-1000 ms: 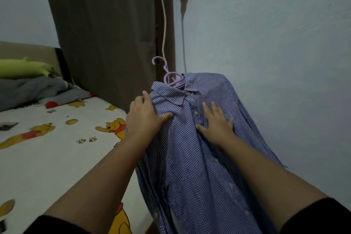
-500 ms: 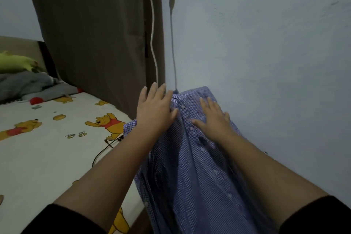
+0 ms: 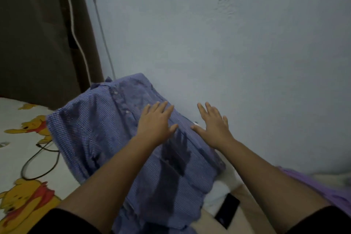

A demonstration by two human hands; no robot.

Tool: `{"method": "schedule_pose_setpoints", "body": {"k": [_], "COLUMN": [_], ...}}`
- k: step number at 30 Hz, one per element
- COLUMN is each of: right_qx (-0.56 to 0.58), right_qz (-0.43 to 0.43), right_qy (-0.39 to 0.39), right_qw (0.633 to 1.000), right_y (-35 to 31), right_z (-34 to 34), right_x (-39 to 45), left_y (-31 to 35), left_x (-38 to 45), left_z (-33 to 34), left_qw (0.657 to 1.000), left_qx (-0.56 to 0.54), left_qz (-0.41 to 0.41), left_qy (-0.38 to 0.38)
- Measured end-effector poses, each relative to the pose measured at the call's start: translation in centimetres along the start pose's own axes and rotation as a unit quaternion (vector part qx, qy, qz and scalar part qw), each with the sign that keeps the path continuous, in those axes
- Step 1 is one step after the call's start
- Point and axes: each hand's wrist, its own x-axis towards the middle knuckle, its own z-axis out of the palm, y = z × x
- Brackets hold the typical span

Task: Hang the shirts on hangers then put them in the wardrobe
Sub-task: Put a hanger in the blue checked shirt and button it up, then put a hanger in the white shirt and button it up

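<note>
Head view: left hand [image 3: 155,122] and right hand [image 3: 213,126] spread flat over checked shirt [image 3: 91,131].

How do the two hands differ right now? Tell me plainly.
The left hand hovers over the checked shirt, casting a shadow on the cloth; the right hand is at the shirt's right edge, partly before the wall. The left hand's fingers lie closer together; the right hand's are spread wider. Both are open, palms down, holding nothing.

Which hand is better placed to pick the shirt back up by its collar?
Left, probably: the left hand lies over the checked shirt near its button placket; the right hand hovers past its wall-side edge.
</note>
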Motion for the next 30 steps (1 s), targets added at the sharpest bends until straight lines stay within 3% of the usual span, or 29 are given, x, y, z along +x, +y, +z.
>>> {"method": "schedule_pose_setpoints", "body": {"k": [9, 19, 22, 30], "right_qx": [-0.010, 0.010, 0.025, 0.087], "right_qz": [0.102, 0.132, 0.137, 0.096], "right_qy": [-0.043, -0.099, -0.135, -0.121], "right_qw": [0.994, 0.986, 0.981, 0.984], "right_y": [10.8, 18.1, 19.8, 22.4], "right_z": [1.0, 9.5, 12.7, 19.7], "right_x": [-10.1, -10.2, -9.4, -7.3], "left_y": [11.4, 17.4, 18.1, 17.3], "left_x": [-1.9, -1.0, -0.4, 1.5], "left_z": [6.6, 17.5, 20.5, 26.2], "left_qw": [0.984, 0.943, 0.940, 0.955], "left_qx": [-0.076, -0.109, -0.054, 0.039], "left_qz": [0.143, 0.252, 0.255, 0.225], "left_qy": [-0.077, -0.189, -0.219, -0.191]}}
